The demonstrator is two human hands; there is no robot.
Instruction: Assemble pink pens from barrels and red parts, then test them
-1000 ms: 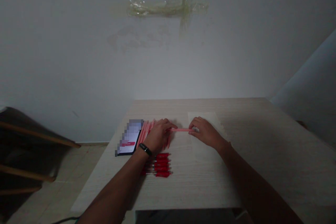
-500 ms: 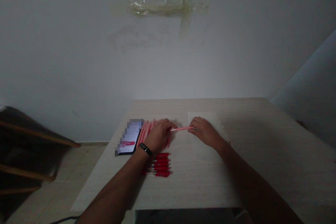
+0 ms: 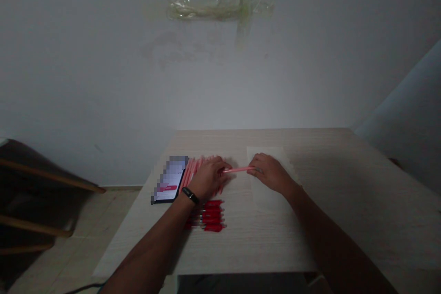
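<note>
Pink plastic pen barrel [image 3: 237, 170] held level between two hands: left hand [image 3: 207, 178] fingers closed on one end, right hand [image 3: 269, 173] fingers closed on the other.

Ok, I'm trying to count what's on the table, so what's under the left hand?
A row of pink pens runs under the left hand, showing beyond its edges. The hand covers their middles, so how many there are cannot be seen.

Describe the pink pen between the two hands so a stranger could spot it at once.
On the pale wood table, find the left hand and right hand. The pink pen bridges the gap between them, alone, unlike the pink bunch under the left hand and the red row nearer the person.
</note>
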